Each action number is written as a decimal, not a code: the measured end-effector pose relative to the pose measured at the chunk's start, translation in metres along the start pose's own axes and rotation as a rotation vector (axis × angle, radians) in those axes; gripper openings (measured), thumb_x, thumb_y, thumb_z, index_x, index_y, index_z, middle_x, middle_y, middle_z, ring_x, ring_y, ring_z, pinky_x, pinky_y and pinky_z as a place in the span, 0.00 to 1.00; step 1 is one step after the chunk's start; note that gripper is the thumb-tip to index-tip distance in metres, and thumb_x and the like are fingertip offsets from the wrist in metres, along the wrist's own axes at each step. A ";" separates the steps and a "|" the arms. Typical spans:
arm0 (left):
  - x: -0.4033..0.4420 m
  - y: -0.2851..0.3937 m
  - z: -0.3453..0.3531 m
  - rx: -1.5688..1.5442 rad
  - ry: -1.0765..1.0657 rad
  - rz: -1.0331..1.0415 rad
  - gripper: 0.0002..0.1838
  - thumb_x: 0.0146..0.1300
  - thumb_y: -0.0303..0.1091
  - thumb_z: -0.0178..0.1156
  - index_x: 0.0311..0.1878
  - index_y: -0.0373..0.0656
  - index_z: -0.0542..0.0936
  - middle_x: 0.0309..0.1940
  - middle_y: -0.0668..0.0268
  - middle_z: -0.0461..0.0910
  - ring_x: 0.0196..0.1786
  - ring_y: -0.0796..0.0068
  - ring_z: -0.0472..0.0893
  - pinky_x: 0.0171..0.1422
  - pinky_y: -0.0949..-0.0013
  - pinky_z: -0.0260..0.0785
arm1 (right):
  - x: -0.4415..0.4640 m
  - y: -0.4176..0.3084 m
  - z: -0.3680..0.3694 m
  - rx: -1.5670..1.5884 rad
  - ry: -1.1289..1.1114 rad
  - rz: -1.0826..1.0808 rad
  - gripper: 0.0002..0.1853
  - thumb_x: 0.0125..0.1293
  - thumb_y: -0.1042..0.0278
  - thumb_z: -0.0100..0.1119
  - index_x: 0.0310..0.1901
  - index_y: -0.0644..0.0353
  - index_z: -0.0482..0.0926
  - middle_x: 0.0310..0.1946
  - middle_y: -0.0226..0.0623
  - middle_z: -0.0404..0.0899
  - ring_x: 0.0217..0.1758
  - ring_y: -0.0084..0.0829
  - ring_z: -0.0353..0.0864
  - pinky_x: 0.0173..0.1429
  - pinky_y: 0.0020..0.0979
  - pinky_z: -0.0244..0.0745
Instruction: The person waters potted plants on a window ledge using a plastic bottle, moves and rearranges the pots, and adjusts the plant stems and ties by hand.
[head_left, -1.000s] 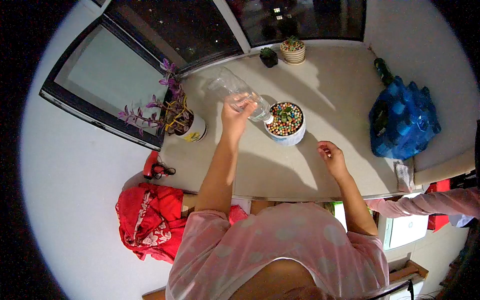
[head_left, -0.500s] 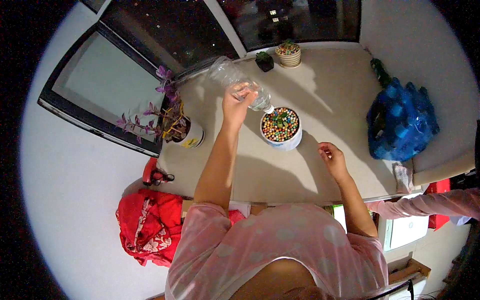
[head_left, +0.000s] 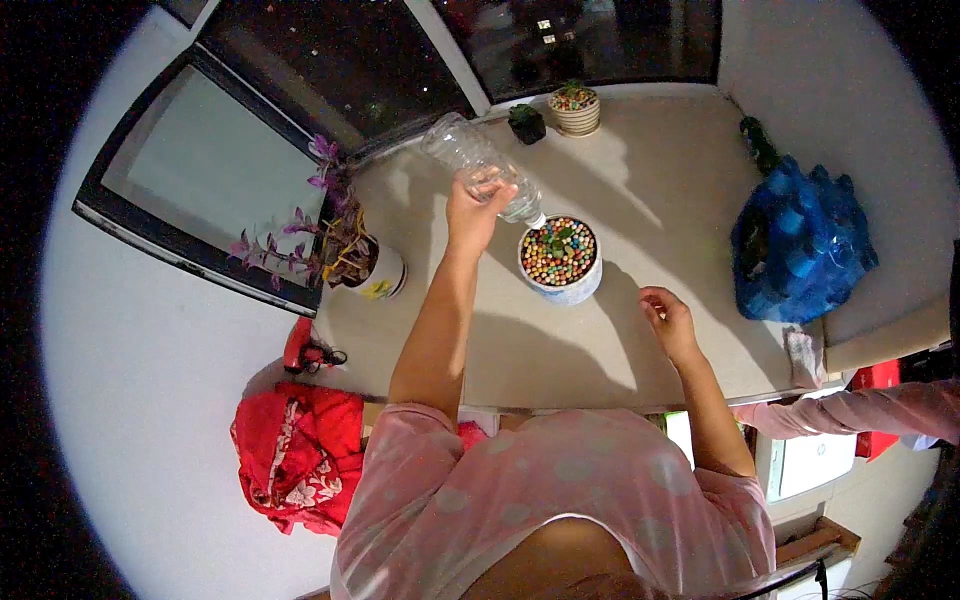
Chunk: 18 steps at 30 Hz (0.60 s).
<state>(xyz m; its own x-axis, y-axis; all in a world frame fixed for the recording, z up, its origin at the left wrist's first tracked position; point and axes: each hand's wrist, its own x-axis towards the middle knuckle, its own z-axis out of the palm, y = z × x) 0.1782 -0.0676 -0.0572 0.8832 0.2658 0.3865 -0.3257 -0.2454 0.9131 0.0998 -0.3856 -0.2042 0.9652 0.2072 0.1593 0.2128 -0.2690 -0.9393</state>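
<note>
Bottle shifted back along pot, partly hidden by fingers.

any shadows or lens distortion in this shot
Head view: black corners and a bowed-looking front edge on the pale ledge; head view: dark shadows on the ledge, right of the pebble-filled pot; head view: pale glints on the clear bottle in the left hand.

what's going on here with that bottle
A person's left hand holds a clear plastic bottle tilted neck-down at the rim of a white flowerpot, where colourful pebbles surround a small green plant. I can't tell whether anything is coming out. The right hand looks empty, loosely curled, off to the flowerpot's right.
</note>
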 end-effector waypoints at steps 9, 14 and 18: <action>-0.027 0.004 -0.025 -0.052 0.043 -0.041 0.23 0.50 0.22 0.68 0.48 0.37 0.69 0.38 0.65 0.76 0.38 0.80 0.77 0.44 0.75 0.73 | 0.001 -0.013 0.010 0.000 -0.052 -0.020 0.10 0.62 0.74 0.57 0.46 0.61 0.76 0.38 0.40 0.80 0.35 0.30 0.81 0.41 0.29 0.76; -0.045 0.024 -0.032 0.068 0.062 -0.053 0.22 0.50 0.24 0.68 0.47 0.37 0.69 0.35 0.66 0.78 0.38 0.80 0.77 0.44 0.75 0.73 | 0.000 -0.018 0.016 -0.002 -0.074 -0.025 0.10 0.62 0.75 0.57 0.45 0.62 0.76 0.37 0.40 0.80 0.35 0.30 0.81 0.40 0.29 0.77; -0.054 0.027 -0.038 0.086 0.042 -0.074 0.22 0.52 0.22 0.65 0.49 0.36 0.69 0.42 0.61 0.78 0.44 0.72 0.79 0.46 0.72 0.74 | -0.002 -0.019 0.021 0.028 -0.094 -0.003 0.10 0.62 0.74 0.57 0.45 0.62 0.75 0.37 0.40 0.80 0.35 0.30 0.81 0.40 0.29 0.77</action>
<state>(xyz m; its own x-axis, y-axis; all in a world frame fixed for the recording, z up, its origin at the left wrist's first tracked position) 0.1089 -0.0532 -0.0483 0.8884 0.3241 0.3250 -0.2284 -0.3021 0.9255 0.0909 -0.3607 -0.1932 0.9458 0.2954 0.1346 0.2103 -0.2417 -0.9473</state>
